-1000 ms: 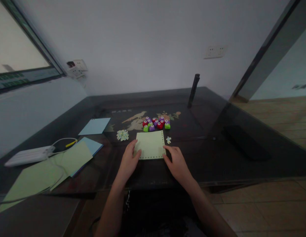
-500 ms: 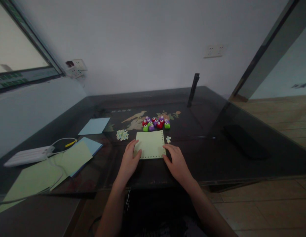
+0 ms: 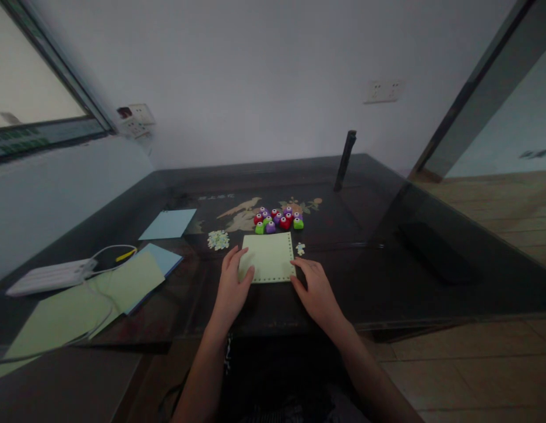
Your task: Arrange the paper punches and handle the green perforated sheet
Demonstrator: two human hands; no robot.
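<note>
A pale yellow-green square sheet (image 3: pixel 269 255) lies flat on the dark table, with a row of small holes along its right and bottom edges. My left hand (image 3: pixel 233 281) rests at its left edge, thumb near the lower left corner and fingers apart. At the right edge my right hand (image 3: pixel 314 286) touches the sheet, thumb and fingers spread. Just beyond the sheet sits a cluster of red, purple and green eye-shaped toys (image 3: pixel 279 220). A heap of small pale pieces (image 3: pixel 218 239) lies to the left, and a smaller heap of them (image 3: pixel 300 249) to the right.
On the left are a light blue sheet (image 3: pixel 168 224), more yellow-green paper (image 3: pixel 92 299), a white power strip (image 3: pixel 50 277) with a cable, and a yellow object (image 3: pixel 125 255). A black upright post (image 3: pixel 344 160) stands at the back; a dark flat object (image 3: pixel 435 252) lies right.
My left hand has shifted very slightly at the sheet's left edge. My right hand and the things on the table stay as they were.
</note>
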